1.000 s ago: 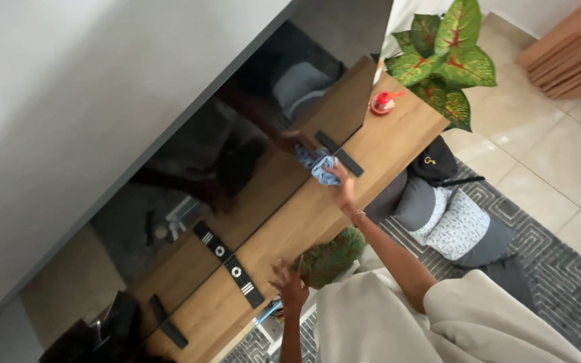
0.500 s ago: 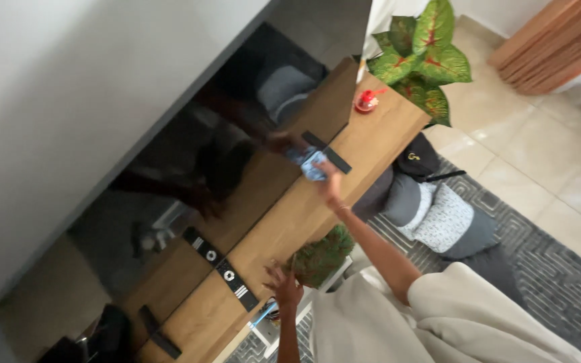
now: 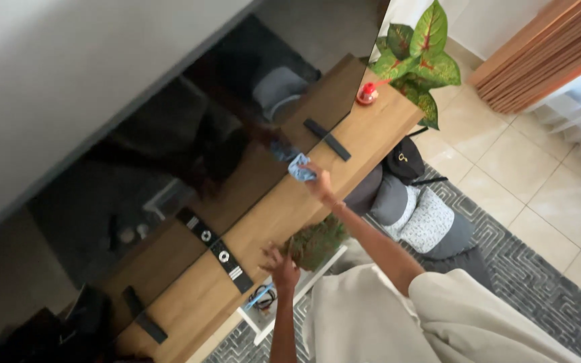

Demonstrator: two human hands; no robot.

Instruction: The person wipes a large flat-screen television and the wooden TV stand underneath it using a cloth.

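Right hand (image 3: 319,180) closed around a small crumpled light-blue cloth (image 3: 300,167), pressed where the long wooden desk (image 3: 284,212) meets the dark glossy screen (image 3: 169,168). Cloth is bunched, no clear long axis; it sticks out from the fingers toward the screen. Left hand (image 3: 281,263) rests fingers spread wide on the desk's near edge, holding nothing. Black remote control (image 3: 230,263) lies flat just beside it, long axis along the desk. Thin black bar (image 3: 336,146) past the cloth, same run. Small red object (image 3: 368,93) at the far end, by a green leafy plant (image 3: 417,54).
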